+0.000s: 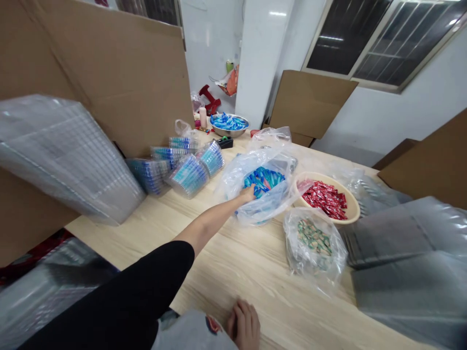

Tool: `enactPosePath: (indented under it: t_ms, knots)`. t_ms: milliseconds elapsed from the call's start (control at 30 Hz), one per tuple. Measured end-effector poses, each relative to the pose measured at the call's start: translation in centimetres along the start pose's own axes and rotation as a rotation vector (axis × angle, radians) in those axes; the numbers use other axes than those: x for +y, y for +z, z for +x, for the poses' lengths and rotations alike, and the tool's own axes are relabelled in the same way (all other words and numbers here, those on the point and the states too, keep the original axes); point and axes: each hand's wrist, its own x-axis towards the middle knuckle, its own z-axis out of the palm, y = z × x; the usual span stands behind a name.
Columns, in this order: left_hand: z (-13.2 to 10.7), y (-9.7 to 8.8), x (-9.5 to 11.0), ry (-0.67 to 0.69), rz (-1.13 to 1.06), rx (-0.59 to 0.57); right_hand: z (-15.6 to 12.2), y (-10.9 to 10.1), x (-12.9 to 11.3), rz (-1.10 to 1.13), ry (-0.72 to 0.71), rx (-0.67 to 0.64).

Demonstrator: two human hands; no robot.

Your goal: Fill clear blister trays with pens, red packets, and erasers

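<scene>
My left hand (248, 194) reaches across the wooden table (255, 272) into a clear plastic bag (233, 177) full of small blue packets (263, 181). Its fingertips are buried among the packets, so its grip is hidden. My right hand (243, 324) rests at the near table edge with its fingers curled together and nothing visible in them. A beige bowl (353, 210) of red packets (325, 198) stands right of the bag. In front of the bowl lies a smaller clear bag of green packets (314, 238).
Stacks of clear plastic trays with blue packets (188, 174) lie at the middle left, next to a big wrapped stack of empty trays (69, 155). A metal bowl of blue packets (229, 123) stands at the back. Grey wrapped bundles (408, 262) fill the right. Cardboard sheets (127, 73) lean behind.
</scene>
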Motion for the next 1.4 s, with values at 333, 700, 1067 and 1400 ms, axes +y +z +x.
enactPosePath:
  t_ms: [333,700,1067,1400]
  knots:
    - [-0.1,0.1,-0.8,-0.098,-0.087,0.031,1.5,-1.1,-1.6,0.022,0.085,-0.044]
    - [0.3,-1.8,-0.4,0.004,-0.454,0.264,4.2,-2.3,-2.9,-0.041,0.156,-0.022]
    - [-3.2,1.4,-0.2,0.043,-0.758,0.329,4.2,-2.3,-3.1,-0.026,0.162,-0.019]
    - [-6.7,2.8,1.6,0.122,-0.631,0.097,3.8,-2.2,-4.0,0.009,0.245,-0.013]
